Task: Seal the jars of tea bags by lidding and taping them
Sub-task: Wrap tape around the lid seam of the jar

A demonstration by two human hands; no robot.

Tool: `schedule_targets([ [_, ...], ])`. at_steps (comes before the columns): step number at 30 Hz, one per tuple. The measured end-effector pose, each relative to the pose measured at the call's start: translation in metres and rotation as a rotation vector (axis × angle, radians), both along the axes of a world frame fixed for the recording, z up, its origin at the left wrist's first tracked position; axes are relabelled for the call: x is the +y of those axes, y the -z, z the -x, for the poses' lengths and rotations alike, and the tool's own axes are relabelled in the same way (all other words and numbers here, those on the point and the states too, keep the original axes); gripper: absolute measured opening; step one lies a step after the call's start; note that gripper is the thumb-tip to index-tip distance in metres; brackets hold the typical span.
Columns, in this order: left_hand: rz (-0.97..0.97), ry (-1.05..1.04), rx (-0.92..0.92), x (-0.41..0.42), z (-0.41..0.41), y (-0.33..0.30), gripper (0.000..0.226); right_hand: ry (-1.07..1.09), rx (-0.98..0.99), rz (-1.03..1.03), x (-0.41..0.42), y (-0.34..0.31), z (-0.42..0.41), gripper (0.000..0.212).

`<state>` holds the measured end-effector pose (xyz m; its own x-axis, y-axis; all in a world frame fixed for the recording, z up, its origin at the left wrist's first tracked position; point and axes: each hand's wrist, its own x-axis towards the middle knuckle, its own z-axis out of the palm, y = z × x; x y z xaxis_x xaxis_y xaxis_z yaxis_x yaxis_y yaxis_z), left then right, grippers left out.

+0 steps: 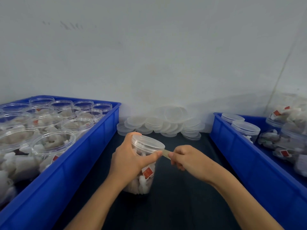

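keep the tape strip (166, 153) taut and level with the lid seam, the left thumb pinning its stuck end while the jar turns under it, so it lies without creases. the left hand (131, 161) wraps the clear jar (144, 165), which stands on the dark table (179, 196) between two blue crates (93, 146); the right hand (186, 159) pinches the tape's free end. the jar is lidded, packed with white tea bags, one red tag showing

Both forearms are bare from the lower edge of view to the wrists, with no sleeve showing, and the left hand (128, 161) and right hand (187, 161) seem to carry neither glove, ring nor watch, though blur hides fine detail.
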<state>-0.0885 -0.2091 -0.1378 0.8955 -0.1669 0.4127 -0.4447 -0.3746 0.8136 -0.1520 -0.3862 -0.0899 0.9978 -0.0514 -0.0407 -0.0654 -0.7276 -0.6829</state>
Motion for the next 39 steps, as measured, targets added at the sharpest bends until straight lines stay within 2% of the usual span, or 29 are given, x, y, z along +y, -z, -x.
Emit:
schedule_targets([
  [7, -0.037, 0.004, -0.012, -0.003, 0.003, -0.002, 0.092, 0.156, -0.055, 0.064, 0.01, 0.012, -0.005, 0.035],
  [13, -0.049, -0.064, -0.045, -0.007, 0.012, -0.003, 0.097, 0.2, -0.044, 0.089, 0.013, 0.018, -0.009, 0.03],
  [17, -0.083, -0.127, -0.109, -0.014, 0.017, -0.002, 0.086, 0.226, -0.03, 0.112, 0.009, 0.022, -0.011, 0.027],
  [21, -0.14, -0.126, -0.131, -0.019, 0.017, -0.002, 0.091, 0.239, -0.024, 0.138, 0.005, 0.024, -0.013, 0.027],
  [28, -0.222, -0.125, -0.1, -0.024, 0.011, -0.007, 0.093, 0.274, -0.02, 0.097, 0.004, 0.028, -0.015, 0.016],
  [39, -0.151, -0.142, -0.105, -0.02, 0.008, -0.001, 0.088, 0.323, -0.03, 0.027, 0.015, 0.028, -0.02, 0.015],
])
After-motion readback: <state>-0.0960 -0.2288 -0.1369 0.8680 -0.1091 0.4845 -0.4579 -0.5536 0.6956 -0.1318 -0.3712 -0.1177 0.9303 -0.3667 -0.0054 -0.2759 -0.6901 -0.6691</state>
